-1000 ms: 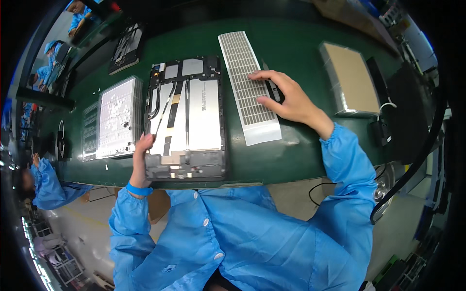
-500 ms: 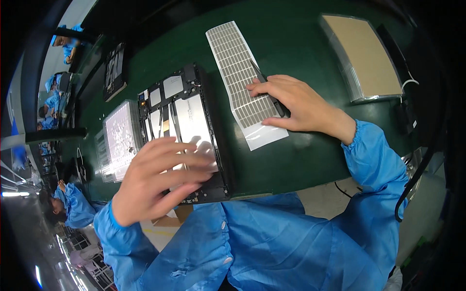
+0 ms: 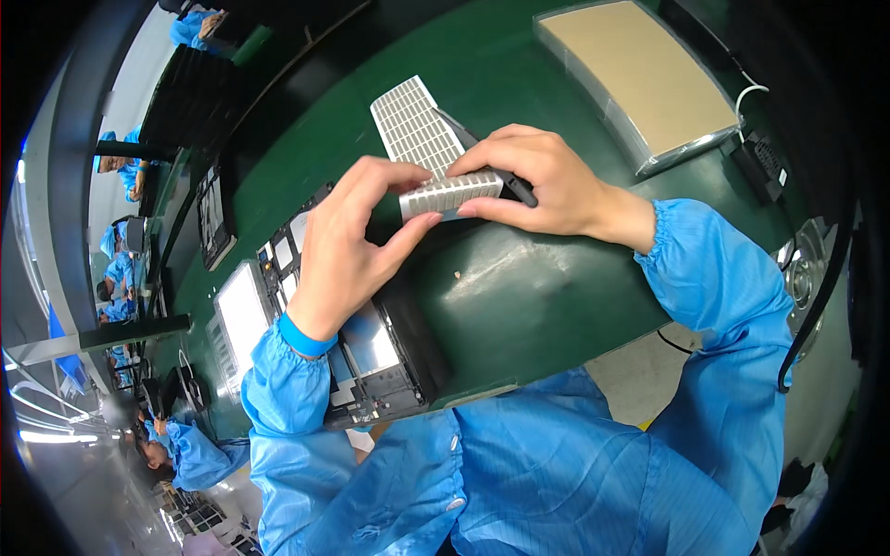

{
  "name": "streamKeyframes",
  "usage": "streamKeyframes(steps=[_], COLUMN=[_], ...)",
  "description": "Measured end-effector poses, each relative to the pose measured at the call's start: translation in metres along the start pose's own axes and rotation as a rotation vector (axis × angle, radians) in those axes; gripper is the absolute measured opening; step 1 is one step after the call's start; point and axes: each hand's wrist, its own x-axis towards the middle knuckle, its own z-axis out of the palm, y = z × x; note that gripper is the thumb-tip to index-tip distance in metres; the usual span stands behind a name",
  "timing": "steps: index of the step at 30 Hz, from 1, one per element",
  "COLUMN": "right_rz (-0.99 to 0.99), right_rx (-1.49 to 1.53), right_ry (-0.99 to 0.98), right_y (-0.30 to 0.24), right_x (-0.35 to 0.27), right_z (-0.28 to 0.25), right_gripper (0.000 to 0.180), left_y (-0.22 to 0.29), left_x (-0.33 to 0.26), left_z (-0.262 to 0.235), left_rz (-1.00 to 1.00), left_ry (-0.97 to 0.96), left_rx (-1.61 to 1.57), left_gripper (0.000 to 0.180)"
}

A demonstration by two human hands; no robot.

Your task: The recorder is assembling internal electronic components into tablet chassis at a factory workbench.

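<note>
A white sheet of small grey rectangular labels [image 3: 408,120] lies on the green bench, its near end lifted and curled. My left hand [image 3: 338,236] is closed on the left side of that curled end, thumb below and fingers above. The right side is pinched by my right hand [image 3: 547,190], which also has slim black tweezers [image 3: 521,189] lying under its fingers, tips pointing away over the sheet. Under my left forearm is an open laptop chassis [image 3: 371,347], black with silver panels, partly hidden by the arm and sleeve.
A clear tray stack topped with tan board [image 3: 649,74] stands at the far right, beside a black adapter [image 3: 765,167] with a white cable. A tray [image 3: 243,310] sits left of the chassis, another black device [image 3: 215,218] farther back. People in blue work at left.
My left hand has moved from over the chassis to the label sheet and taken hold of it. The sheet's near end has been lifted and curled between both hands.
</note>
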Motion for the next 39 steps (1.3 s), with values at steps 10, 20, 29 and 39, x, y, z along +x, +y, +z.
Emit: streamKeyframes(steps=[10,20,29,39], right_rz=[-0.025,-0.106,-0.054,-0.062], right_rx=[0.064,-0.026,0.068,0.228], right_ry=[0.111,0.047,0.133,0.207], right_y=[0.002,0.004,0.0,0.003], right_x=[-0.002,-0.003,0.002,-0.001], right_z=[0.008,0.006,0.014,0.015], right_gripper=[0.018,0.021,0.022,0.018], left_y=[-0.001,-0.013,-0.009,-0.009], left_x=[-0.007,-0.008,-0.007,-0.009], left_z=[0.0,0.001,0.002,0.008], left_rz=[-0.06,0.022,0.089,0.095], left_ry=[0.018,0.035,0.026,0.019], left_rx=[0.029,0.054,0.146,0.077], left_gripper=[0.017,0.018,0.022,0.031])
